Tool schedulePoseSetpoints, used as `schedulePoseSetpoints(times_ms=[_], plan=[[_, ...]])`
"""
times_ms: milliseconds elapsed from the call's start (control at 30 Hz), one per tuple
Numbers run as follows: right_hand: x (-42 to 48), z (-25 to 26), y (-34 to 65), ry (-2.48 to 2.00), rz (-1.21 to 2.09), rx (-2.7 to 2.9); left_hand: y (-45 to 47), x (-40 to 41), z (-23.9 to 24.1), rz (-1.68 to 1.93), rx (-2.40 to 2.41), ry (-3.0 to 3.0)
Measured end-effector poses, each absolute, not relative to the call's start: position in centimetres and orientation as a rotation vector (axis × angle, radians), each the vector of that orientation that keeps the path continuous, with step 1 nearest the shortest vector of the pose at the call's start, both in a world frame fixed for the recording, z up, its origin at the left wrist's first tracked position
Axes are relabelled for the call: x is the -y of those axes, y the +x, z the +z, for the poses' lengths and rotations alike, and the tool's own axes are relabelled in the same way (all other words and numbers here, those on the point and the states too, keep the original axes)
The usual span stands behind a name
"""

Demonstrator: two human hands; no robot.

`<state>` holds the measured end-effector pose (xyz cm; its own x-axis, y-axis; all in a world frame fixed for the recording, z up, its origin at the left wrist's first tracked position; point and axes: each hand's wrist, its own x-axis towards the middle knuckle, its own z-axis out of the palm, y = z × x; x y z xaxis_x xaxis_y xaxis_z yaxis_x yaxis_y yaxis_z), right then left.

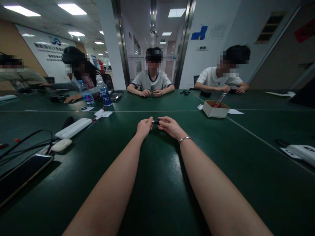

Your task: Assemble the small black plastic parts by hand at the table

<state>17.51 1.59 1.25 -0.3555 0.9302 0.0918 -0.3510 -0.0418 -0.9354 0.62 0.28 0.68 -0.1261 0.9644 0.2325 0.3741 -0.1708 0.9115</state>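
Observation:
Both arms reach forward over the dark green table [157,183]. Between my fingertips is a small dark stick-like thing [156,121] with a lighter, metallic-looking part toward its left end; it is too small to name. My left hand [144,128] pinches its left end with thumb and fingers. At the other end, my right hand [171,126] is closed on it in the same way, and a silver bracelet [185,139] circles that wrist. The ends of the thing are hidden by the fingers.
On the left lie a phone [27,175], a white power bank [73,128], cables and paper scraps. Two water bottles [104,93] stand behind them. A small open box [216,109] is at the right. Several people sit around the table, one directly opposite [151,82].

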Motion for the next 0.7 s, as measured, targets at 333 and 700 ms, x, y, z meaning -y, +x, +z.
schedulePoseSetpoints(times_ms=[333, 700], plan=[[-2.02, 0.67, 17.78, -0.634, 1.598, 1.272, 0.72, 0.37, 1.35, 1.231, -1.586, 1.545], [-1.82, 1.17, 17.50, -0.713, 1.608, 1.150, 0.75, -0.35, 0.67, 1.268, -1.397, 1.580]])
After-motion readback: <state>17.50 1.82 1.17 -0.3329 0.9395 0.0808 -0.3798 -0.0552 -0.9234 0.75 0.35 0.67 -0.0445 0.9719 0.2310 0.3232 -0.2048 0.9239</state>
